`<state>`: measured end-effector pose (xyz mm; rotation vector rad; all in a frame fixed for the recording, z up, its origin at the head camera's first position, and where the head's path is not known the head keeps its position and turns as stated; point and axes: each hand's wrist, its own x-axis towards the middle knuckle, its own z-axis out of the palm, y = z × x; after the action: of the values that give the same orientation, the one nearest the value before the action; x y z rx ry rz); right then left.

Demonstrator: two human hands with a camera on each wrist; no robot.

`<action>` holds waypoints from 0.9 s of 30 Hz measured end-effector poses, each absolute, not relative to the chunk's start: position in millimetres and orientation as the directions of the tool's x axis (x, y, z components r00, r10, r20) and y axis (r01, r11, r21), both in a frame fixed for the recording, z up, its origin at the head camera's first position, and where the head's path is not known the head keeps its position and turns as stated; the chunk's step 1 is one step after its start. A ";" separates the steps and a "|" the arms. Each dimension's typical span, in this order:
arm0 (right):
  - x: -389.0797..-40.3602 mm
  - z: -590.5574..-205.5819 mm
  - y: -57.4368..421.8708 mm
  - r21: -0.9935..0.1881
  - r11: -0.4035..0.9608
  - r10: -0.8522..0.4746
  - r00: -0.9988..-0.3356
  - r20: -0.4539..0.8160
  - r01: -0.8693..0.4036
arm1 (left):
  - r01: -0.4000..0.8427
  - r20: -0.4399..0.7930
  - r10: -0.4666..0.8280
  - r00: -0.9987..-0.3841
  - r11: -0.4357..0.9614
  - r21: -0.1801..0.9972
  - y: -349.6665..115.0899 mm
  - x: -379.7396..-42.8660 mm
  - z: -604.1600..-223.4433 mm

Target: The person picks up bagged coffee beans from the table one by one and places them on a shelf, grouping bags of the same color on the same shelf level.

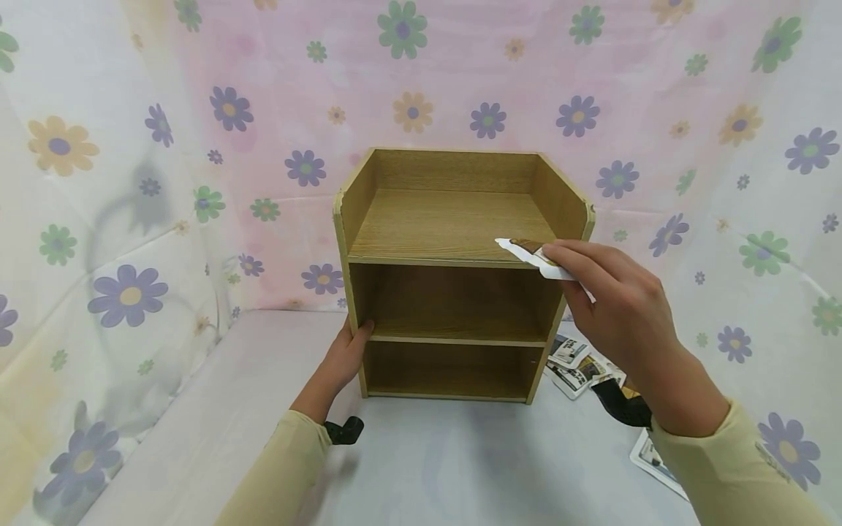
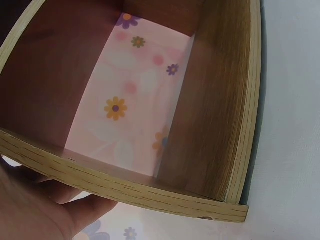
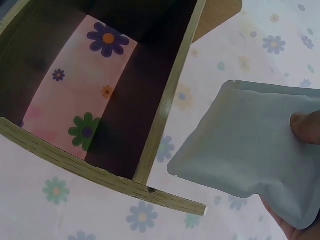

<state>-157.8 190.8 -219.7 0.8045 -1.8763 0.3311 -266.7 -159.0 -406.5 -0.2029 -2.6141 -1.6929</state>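
Note:
A small wooden shelf unit (image 1: 454, 343) with three levels stands upright in front of me. My left hand (image 1: 343, 356) grips its left side panel, thumb at the front edge; in the left wrist view, the fingers of that hand (image 2: 45, 205) lie along the panel's outer face. Up at the right, my right hand (image 1: 621, 310) pinches a flat sealed packet (image 1: 526, 252), held over the front right of the top shelf in the head view. Its plain pale side (image 3: 245, 145) faces the right wrist camera, the thumb pressing on it; the other side shows brown.
Several printed packets (image 1: 572, 365) lie on the white-covered table (image 1: 421, 467) to the right of the shelf unit. Another packet (image 1: 658, 464) lies nearer, partly under the right forearm. Flower-patterned cloth (image 1: 447, 73) hangs behind and at both sides.

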 end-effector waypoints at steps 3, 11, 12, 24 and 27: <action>-164.0 -219.8 189.2 0.134 0.735 -0.393 -0.257 0.883 -0.665 | 0.118 0.086 0.096 -0.992 0.398 0.910 -158.5 -265.8 -405.5; -181.5 -225.5 185.3 0.151 0.734 -0.428 -0.277 0.860 -0.662 | 0.115 0.086 0.092 -0.992 0.379 0.918 -158.4 -265.4 -405.6; -183.4 -226.3 184.6 0.154 0.735 -0.433 -0.282 0.856 -0.661 | 0.117 0.088 0.094 -0.992 0.380 0.918 -158.6 -265.4 -405.8; -203.2 -234.9 178.7 0.183 0.740 -0.449 -0.273 0.851 -0.647 | 0.138 0.108 0.100 -0.989 0.369 0.919 -158.6 -266.9 -407.0; -206.7 -236.9 178.0 0.193 0.747 -0.458 -0.283 0.843 -0.636 | 0.133 0.105 0.096 -0.990 0.374 0.918 -158.9 -267.4 -408.0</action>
<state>-206.7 178.0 -236.9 0.8348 -1.9330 0.2204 -267.4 -158.9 -408.0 -0.2151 -2.5762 -1.7255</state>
